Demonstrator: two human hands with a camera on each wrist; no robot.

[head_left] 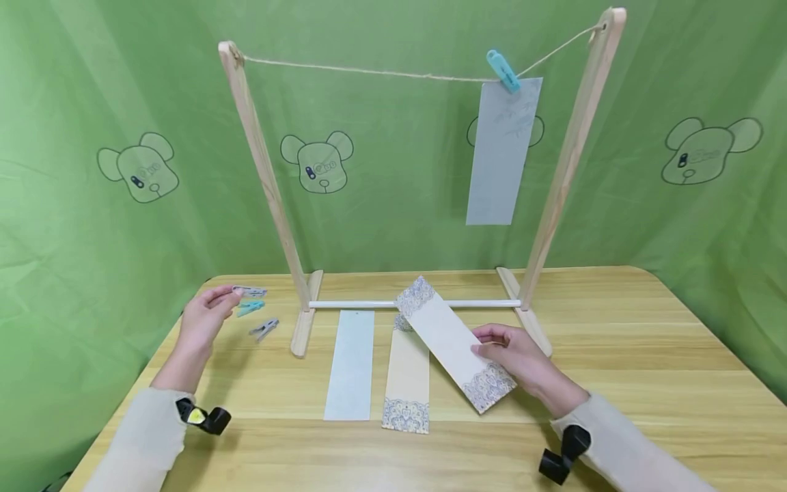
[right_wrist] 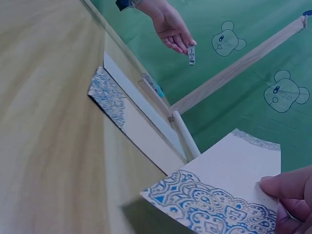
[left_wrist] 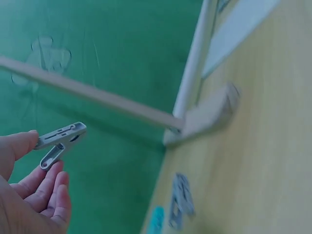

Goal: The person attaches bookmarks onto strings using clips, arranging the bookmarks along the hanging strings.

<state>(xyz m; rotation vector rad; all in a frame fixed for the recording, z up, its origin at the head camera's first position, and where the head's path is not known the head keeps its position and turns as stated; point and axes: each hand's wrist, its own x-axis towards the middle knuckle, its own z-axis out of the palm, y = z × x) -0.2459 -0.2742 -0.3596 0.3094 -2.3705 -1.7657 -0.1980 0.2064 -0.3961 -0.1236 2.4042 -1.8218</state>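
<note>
My left hand [head_left: 205, 314] pinches a grey clothespin [left_wrist: 61, 141] by its handle ends, lifted above the table at the left. Under it in the head view lie a teal clothespin [head_left: 251, 307] and another grey clothespin [head_left: 264, 329]. Between thumb and fingers, my right hand [head_left: 519, 359] grips the long edge of a cream paper bookmark [head_left: 451, 335] with blue lace-like patterns at both ends. The bookmark is tilted and raised, partly covering a similar patterned bookmark [head_left: 407, 376] on the table. Left of that lies a plain pale blue bookmark [head_left: 349, 369].
A wooden frame [head_left: 270, 184] stands at the table's back, its posts joined by a white bar [head_left: 350, 304]. From its string [head_left: 369, 70] a pale blue bookmark [head_left: 504, 150] hangs by a teal clothespin [head_left: 503, 70] near the right post. Behind is a green curtain [head_left: 393, 239].
</note>
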